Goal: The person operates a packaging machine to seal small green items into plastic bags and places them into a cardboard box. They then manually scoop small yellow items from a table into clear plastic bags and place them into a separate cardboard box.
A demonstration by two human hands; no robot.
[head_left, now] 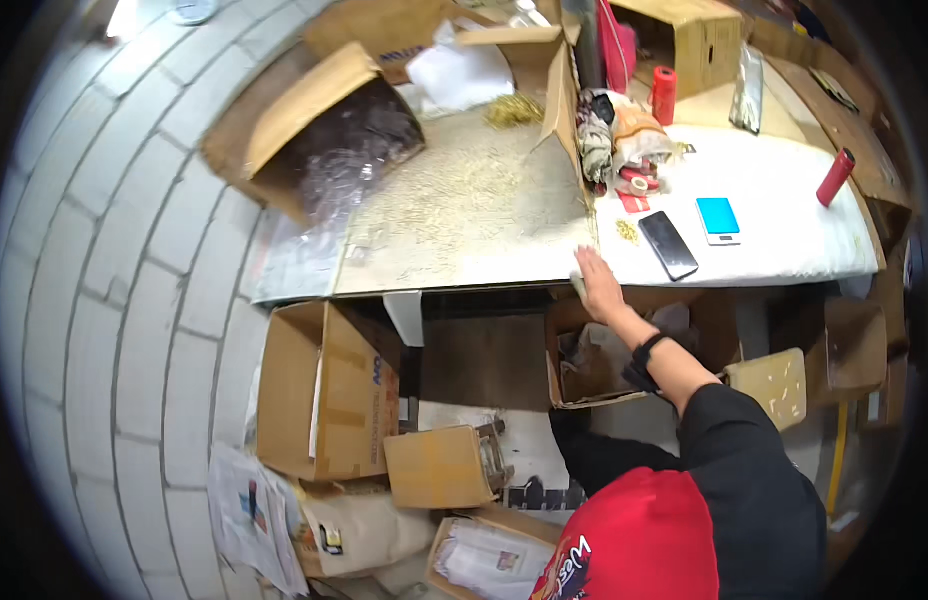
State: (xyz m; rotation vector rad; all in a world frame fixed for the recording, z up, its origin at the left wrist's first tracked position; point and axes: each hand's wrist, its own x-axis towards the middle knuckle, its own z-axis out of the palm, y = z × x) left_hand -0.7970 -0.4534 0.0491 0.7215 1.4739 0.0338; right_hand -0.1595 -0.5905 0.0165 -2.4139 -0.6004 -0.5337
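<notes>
My right hand (599,284) is at the front edge of the table, its fingers stretched out toward the tabletop. A small pale patch shows along its left side; I cannot make out what it is. Left of the hand, many tiny gold-coloured pieces (459,185) lie scattered over the tabletop, with a denser gold heap (513,111) farther back. A little gold pile (626,231) sits just beyond the hand on a white surface, beside a dark phone (668,245) and a small scale (719,220) with a blue top. My left hand is out of view.
An open carton (334,130) with clear plastic lies at the table's left end. Red cylinders (664,95) and a bagged bundle (639,135) stand farther back. Beneath the table are a tall carton (349,400), a smaller box (439,467) and an open box (624,365) under my forearm.
</notes>
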